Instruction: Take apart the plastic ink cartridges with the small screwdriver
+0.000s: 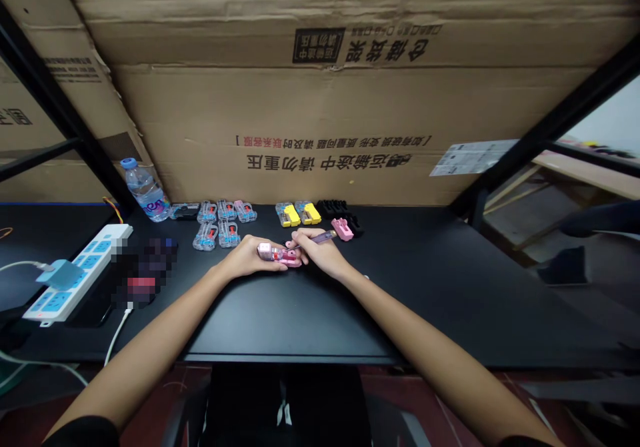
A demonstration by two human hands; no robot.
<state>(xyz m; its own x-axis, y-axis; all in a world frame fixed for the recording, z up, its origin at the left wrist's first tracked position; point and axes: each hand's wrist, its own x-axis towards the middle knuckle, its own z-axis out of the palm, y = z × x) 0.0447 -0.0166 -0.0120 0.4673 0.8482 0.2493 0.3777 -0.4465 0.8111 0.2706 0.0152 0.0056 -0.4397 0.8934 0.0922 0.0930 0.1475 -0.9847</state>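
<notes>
Near the middle of the black table, my left hand (250,257) is closed around a small pink plastic device (291,258) with a clear section and red parts inside. My right hand (320,250) pinches a slim pen-shaped tool (325,236), its thin end over the pink device; whether it touches cannot be made out. The fingers of both hands nearly meet there. Just beyond my right hand lies another pink plastic piece (343,228). Behind it are several black plastic pieces (333,208). Two yellow-and-clear devices (289,215) lie beyond my hands.
Several clear plastic devices (229,232) lie back left. A water bottle (146,190) stands by the cardboard wall (280,107). To the left are a white power strip (83,274), a plugged-in blue adapter (65,274) and a white cable (119,334). Black frame posts (540,142) flank the table.
</notes>
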